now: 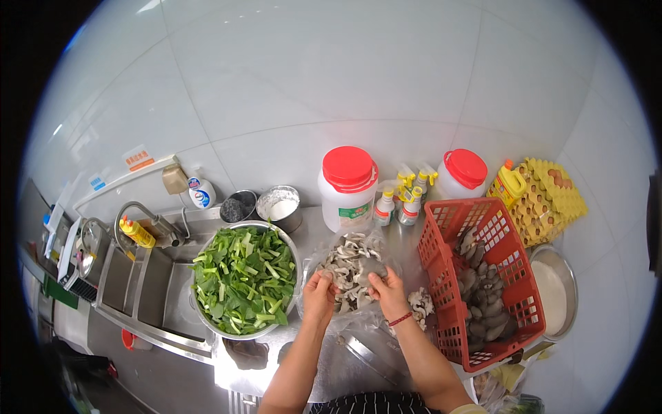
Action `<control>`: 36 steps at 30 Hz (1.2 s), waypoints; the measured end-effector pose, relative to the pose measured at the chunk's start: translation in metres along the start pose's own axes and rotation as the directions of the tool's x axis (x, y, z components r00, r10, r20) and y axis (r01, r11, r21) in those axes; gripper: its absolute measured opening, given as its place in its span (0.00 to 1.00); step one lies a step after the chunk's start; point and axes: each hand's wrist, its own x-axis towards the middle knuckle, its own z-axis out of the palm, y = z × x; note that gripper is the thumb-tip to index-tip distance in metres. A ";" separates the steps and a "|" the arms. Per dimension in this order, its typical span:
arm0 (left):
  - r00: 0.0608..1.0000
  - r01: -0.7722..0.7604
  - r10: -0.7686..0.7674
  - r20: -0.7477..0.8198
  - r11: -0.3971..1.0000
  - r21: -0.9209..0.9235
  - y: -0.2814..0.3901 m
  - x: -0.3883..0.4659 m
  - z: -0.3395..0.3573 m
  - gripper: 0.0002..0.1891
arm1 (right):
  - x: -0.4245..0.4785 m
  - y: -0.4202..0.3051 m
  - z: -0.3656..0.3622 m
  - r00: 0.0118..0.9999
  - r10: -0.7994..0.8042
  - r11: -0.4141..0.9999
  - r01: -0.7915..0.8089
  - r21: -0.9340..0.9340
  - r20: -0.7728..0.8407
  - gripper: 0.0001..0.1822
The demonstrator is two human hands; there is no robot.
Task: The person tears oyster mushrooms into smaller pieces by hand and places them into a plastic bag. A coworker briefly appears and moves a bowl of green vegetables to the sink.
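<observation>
My right hand [390, 296] pinches a broad grey oyster mushroom cap [371, 267] between thumb and fingers. To its left, my left hand [318, 296] has thumb and fingertips closed on what looks like a small pale mushroom piece, mostly covered by the fingers. Both hands are over a clear plastic bag [309, 261] filled with torn oyster mushroom strips [354, 246]. Beside my right wrist lies a heap of pale mushroom stem clumps [421, 302]. Whole grey oyster mushrooms [486, 300] lie in a red plastic basket [444, 323] on the right.
A steel bowl [297, 253] of cut leafy greens [243, 282] stands left, by a steel sink [173, 295]. Along the wall are a red-lidded plastic jar [344, 196], spray bottles [411, 207] and egg trays [538, 207]. A knife-like metal blade [364, 352] lies on the counter.
</observation>
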 end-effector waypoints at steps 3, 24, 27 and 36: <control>0.996 0.066 -0.083 0.045 0.954 0.291 0.003 -0.006 0.007 0.05 | -0.003 -0.011 0.004 0.994 0.071 0.972 -0.049 -0.230 0.085 0.11; 0.984 -0.032 -0.094 0.149 0.736 0.676 0.011 -0.009 0.018 0.11 | 0.000 -0.016 0.001 0.973 0.021 0.852 0.104 -0.514 0.231 0.09; 0.999 -0.031 0.009 0.045 0.843 0.536 0.003 -0.011 0.016 0.07 | -0.009 -0.010 0.005 0.993 -0.044 0.940 0.078 -0.332 0.108 0.08; 0.977 -0.058 -0.084 0.194 0.776 0.628 0.007 -0.016 0.013 0.10 | -0.005 -0.015 0.001 0.970 -0.083 0.939 0.154 -0.309 0.230 0.09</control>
